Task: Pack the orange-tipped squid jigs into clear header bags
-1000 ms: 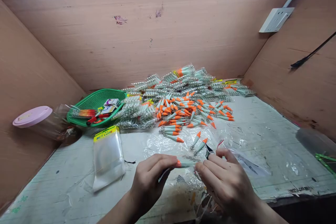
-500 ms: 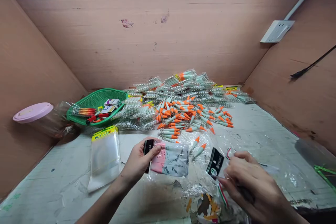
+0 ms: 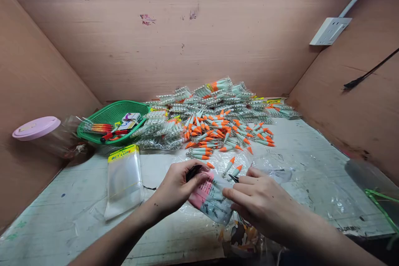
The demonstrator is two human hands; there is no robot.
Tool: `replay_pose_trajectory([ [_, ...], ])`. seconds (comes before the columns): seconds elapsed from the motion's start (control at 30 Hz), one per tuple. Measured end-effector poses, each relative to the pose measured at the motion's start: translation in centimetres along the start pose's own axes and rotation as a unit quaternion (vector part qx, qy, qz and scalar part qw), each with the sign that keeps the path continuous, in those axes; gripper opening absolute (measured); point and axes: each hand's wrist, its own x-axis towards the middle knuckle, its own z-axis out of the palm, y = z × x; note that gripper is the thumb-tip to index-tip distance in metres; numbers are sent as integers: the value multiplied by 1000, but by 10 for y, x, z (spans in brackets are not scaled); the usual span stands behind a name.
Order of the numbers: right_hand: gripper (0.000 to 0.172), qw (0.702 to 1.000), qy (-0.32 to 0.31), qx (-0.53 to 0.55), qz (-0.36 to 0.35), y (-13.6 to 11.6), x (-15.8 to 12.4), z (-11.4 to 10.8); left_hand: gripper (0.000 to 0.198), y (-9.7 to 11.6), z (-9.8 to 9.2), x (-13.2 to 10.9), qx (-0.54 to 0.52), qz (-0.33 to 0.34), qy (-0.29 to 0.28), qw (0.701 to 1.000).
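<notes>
One printed packet [image 3: 210, 200] was above the near table [image 3: 289, 137], left end pinched in your left grip [image 3: 179, 181], probably to steady it; your right grip [image 3: 257, 193] curled at its right edge, hold unclear.

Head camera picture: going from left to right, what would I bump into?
Pink lid → green basket → left hand → pink-and-white packet → right hand → white wall socket.
</notes>
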Motion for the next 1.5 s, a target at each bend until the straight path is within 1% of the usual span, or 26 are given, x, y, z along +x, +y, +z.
replay_pose_trajectory([
  [0.07,15,1000,-22,0,-11,-8,0,1,16,0,2,2,23,-1,19,1000],
  [0.1,15,1000,-20,-11,-8,-12,0,2,15,0,4,3,36,-3,26,999],
  [0.2,24,998,12,-66,22,-23,2,6,17,0,10,5,79,-13,44,996],
  [0.23,25,996,22,-82,28,-24,2,9,17,0,11,6,92,-15,51,994],
  [0.33,21,993,53,-109,15,-26,4,16,18,0,14,7,110,-24,71,991],
  [0.43,28,991,68,-112,-7,-25,5,25,18,-2,16,8,124,-30,77,989],
  [0.5,30,993,74,-87,-16,-23,5,27,17,-4,18,8,135,-21,79,987],
  [0.57,28,997,74,-21,-8,-17,2,26,18,-7,19,7,135,-3,81,988],
  [0.6,27,997,74,27,8,-13,0,24,18,-9,20,7,129,5,85,988],
  [0.67,25,986,85,127,73,-3,-8,17,18,-14,20,6,106,14,102,989],
  [0.73,25,957,119,202,171,6,-17,12,18,-20,19,6,72,9,122,990],
  [0.8,26,914,176,241,276,12,-24,10,17,-25,21,10,32,-4,143,989],
  [0.87,28,860,248,265,360,16,-25,12,19,-27,24,16,-25,-10,175,984],
  [0.9,29,828,285,280,393,17,-23,14,23,-27,27,19,-55,-5,189,980],
  [0.93,29,796,317,301,420,20,-21,14,29,-26,29,22,-75,7,189,979],
  [0.97,30,765,340,326,438,23,-18,14,35,-25,31,25,-79,24,171,982],
  [1.0,31,740,355,353,449,26,-15,13,44,-24,34,27,-62,48,137,987],
  [1.03,31,722,361,378,453,31,-12,11,55,-23,36,28,-24,74,97,992],
  [1.07,32,709,363,399,454,35,-10,9,66,-23,38,29,27,99,64,993],
  [1.1,32,699,364,415,455,40,-9,7,72,-24,40,29,85,119,47,988],
  [1.13,32,685,372,430,456,44,-9,5,70,-25,42,30,144,135,49,979],
  [1.2,30,647,407,456,457,51,-11,6,54,-27,48,35,252,146,81,953],
  [1.27,28,605,456,469,454,56,-16,13,51,-23,54,43,328,138,102,929],
  [1.3,28,589,480,467,453,57,-20,18,51,-19,57,49,350,126,101,923],
  [1.43,26,544,560,435,449,65,-31,34,40,9,65,82,374,24,60,925],
  [1.5,26,523,582,434,447,76,-30,37,34,22,66,103,375,-2,50,926],
])
